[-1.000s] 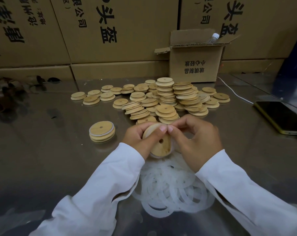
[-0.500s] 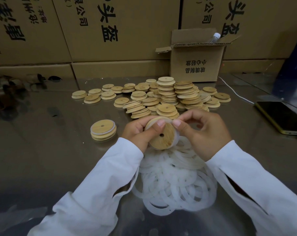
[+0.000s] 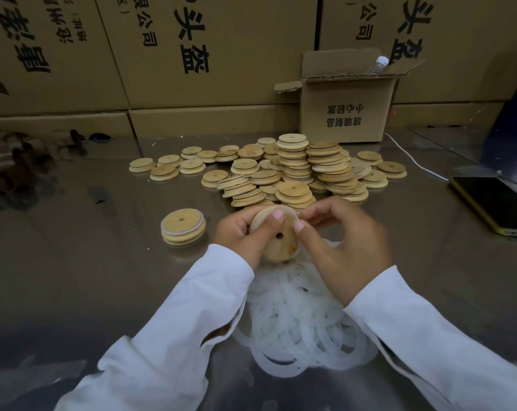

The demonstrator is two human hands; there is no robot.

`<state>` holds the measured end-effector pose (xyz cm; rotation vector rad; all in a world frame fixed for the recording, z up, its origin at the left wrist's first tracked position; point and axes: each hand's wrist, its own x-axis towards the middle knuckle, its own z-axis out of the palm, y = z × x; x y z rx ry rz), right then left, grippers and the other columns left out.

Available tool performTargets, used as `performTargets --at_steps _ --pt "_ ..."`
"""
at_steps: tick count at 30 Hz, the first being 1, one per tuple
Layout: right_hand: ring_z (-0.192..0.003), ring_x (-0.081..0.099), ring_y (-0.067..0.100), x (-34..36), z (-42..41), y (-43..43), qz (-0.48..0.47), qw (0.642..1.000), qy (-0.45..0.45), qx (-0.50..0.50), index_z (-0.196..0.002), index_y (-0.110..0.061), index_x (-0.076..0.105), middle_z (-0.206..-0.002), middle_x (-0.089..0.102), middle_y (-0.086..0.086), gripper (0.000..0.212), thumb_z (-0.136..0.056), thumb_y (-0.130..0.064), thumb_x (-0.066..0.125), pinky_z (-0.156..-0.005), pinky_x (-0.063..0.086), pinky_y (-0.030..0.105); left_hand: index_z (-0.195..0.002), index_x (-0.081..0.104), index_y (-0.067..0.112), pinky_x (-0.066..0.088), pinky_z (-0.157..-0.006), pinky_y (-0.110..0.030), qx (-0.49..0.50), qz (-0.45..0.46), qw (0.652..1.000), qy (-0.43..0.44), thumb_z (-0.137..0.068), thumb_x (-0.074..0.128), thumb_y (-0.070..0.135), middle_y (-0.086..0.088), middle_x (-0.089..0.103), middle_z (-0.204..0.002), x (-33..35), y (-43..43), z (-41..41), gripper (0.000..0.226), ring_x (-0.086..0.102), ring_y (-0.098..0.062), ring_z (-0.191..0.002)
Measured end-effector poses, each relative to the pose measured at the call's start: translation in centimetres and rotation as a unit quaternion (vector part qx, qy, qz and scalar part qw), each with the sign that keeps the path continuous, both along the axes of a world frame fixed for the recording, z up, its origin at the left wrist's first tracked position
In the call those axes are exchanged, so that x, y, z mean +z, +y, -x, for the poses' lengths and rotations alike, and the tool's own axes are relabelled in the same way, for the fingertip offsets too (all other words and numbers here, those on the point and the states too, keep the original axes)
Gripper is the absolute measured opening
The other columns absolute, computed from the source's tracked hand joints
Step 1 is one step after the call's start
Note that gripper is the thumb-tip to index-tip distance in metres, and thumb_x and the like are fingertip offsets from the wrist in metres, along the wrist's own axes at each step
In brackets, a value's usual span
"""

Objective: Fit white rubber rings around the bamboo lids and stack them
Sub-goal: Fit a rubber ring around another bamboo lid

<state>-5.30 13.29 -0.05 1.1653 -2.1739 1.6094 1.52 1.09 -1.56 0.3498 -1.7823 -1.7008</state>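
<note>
Still the left hand grips the bamboo lid, the right hand pinching lower on its rim.

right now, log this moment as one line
step: ring fitting | left hand: holds bamboo lid | right hand: pinches lid rim | ringed stack: left of hands | ring pile: beneath hands

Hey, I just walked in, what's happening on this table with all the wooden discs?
A person in white sleeves is working on one bamboo lid held above the table. The left hand grips it with the thumb across its face, while the right hand pinches at its rim, apparently seating a white ring. A pile of white rubber rings lies beneath the hands. To the left sits a short stack of ringed lids; a heap of bare lids waits behind.
</note>
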Motion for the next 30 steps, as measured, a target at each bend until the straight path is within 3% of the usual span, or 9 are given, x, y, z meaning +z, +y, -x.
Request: performTargets --at_steps 2,4,9,15,18,21,25,30 --pt "-0.080 0.060 0.008 0.1 0.0 0.0 -0.009 1.000 0.002 -0.009 -0.074 -0.031 0.060 -0.078 0.063 -0.015 0.006 -0.077 -0.036 0.060 -0.084 0.047 0.045 -0.079 0.075 0.027 0.050 -0.090 -0.054 0.003 -0.012 1.000 0.003 -0.070 0.063 0.034 -0.006 0.073 -0.084 0.0 0.0 0.1 0.017 0.066 -0.032 -0.092" --pt "-0.079 0.059 0.007 0.1 0.1 0.0 -0.019 1.000 0.003 -0.012 -0.072 -0.029 0.058 -0.074 0.062 -0.017 0.009 -0.080 -0.031 0.060 -0.085 0.046 0.044 -0.080 0.076 0.028 0.048 -0.091 -0.056 -0.003 -0.011 1.000 0.003 -0.071 0.063 0.033 -0.007 0.073 -0.086 0.1 0.0 0.1 0.016 0.065 -0.034 -0.094" --pt "-0.075 0.057 0.001 0.4 1.0 0.0 -0.031 0.998 -0.058 0.012 -0.068 -0.025 0.057 -0.071 0.062 -0.014 0.018 -0.084 -0.017 0.063 -0.068 0.043 0.013 -0.086 0.074 0.019 0.046 -0.092 -0.058 -0.012 -0.017 1.000 0.000 -0.073 0.062 0.032 -0.017 0.070 -0.095 0.2 -0.1 0.1 0.022 0.064 -0.038 -0.098" --pt "-0.073 0.057 0.000 0.9 1.6 0.2 -0.035 0.996 -0.079 0.034 -0.071 -0.018 0.063 -0.072 0.064 -0.011 0.012 -0.084 -0.018 0.063 -0.063 0.039 0.004 -0.101 0.068 0.001 0.049 -0.091 -0.051 -0.022 -0.040 0.999 0.005 -0.074 0.061 0.029 -0.025 0.066 -0.102 0.3 -0.4 0.1 0.039 0.061 -0.041 -0.100" --pt "-0.073 0.058 0.001 1.1 1.6 0.2 -0.039 0.996 -0.074 0.043 -0.072 -0.018 0.063 -0.073 0.064 -0.010 0.012 -0.084 -0.019 0.063 -0.063 0.040 0.005 -0.097 0.069 0.003 0.054 -0.078 -0.036 -0.033 -0.055 0.998 0.014 -0.075 0.068 0.026 -0.019 0.069 -0.094 0.3 -0.5 0.1 0.032 0.065 -0.031 -0.089" --pt "-0.072 0.058 0.001 1.2 1.5 0.3 -0.036 0.996 -0.061 0.054 -0.068 -0.023 0.061 -0.070 0.063 -0.012 0.016 -0.083 -0.018 0.064 -0.064 0.040 0.005 -0.095 0.069 0.003 0.055 -0.070 -0.029 -0.051 -0.067 0.996 0.018 -0.074 0.063 0.026 -0.012 0.069 -0.086 0.3 -0.6 0.0 0.032 0.066 -0.023 -0.082" --pt "-0.071 0.060 0.004 1.0 1.5 0.5 -0.008 0.995 -0.080 0.067 -0.069 -0.021 0.065 -0.070 0.066 -0.009 0.012 -0.081 -0.017 0.066 -0.070 0.047 0.015 -0.086 0.074 0.014 0.056 -0.073 -0.032 -0.056 -0.061 0.996 0.015 -0.072 0.063 0.029 -0.009 0.071 -0.085 0.2 -0.4 -0.1 0.024 0.066 -0.022 -0.083" --pt "-0.079 0.063 0.007 0.4 0.9 0.2 0.009 0.991 -0.109 0.075 -0.080 -0.023 0.066 -0.082 0.068 -0.009 0.006 -0.079 -0.018 0.068 -0.077 0.053 0.027 -0.099 0.069 0.006 0.052 -0.086 -0.048 -0.011 -0.095 0.995 0.014 -0.063 0.064 0.036 -0.022 0.068 -0.098 0.4 -0.1 -0.1 0.047 0.064 -0.037 -0.096"
